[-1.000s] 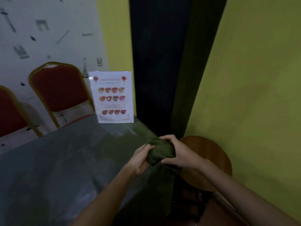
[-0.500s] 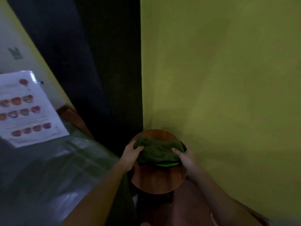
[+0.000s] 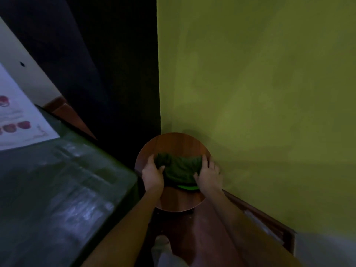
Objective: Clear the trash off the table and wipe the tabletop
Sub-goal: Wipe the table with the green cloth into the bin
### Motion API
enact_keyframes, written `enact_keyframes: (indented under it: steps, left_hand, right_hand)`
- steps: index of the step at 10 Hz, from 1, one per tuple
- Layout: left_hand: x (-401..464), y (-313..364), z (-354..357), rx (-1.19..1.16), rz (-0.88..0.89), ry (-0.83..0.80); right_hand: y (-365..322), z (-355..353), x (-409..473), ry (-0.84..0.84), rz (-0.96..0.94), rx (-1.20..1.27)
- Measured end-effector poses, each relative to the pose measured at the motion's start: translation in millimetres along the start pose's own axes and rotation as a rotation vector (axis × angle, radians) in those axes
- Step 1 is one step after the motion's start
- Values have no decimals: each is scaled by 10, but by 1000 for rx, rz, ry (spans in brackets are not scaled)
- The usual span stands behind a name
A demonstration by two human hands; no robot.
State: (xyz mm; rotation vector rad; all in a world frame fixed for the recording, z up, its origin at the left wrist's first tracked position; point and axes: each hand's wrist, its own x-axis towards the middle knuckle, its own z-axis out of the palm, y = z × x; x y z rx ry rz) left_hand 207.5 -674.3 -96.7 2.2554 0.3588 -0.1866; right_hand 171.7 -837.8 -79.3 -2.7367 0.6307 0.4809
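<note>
My left hand (image 3: 153, 175) and right hand (image 3: 209, 176) each grip one end of the folded green cloth (image 3: 179, 165), long axis running straight between them, resting on the round stool (image 3: 173, 143), yellow wall (image 3: 260, 93) just right, table (image 3: 57, 180) to my left.

Two bare forearms with no sleeves reach forward, ending in the left hand (image 3: 153, 175) and the right hand (image 3: 209, 175) (no rings or watches show). A light grey trouser leg (image 3: 165, 257) shows below.
</note>
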Motion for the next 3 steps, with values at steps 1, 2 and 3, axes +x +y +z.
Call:
enact_keyframes:
  steps: [1, 2, 3]
  left_hand:
    - [5, 37, 12, 61, 1, -27]
    - [8, 37, -74, 81, 36, -134]
    - [-4, 70, -307, 156, 129, -156]
  right_hand:
    - [-61, -149, 5, -81, 17, -54]
    - [-158, -310, 12, -94, -8, -65]
    - [-335, -474, -47, -38, -83, -105]
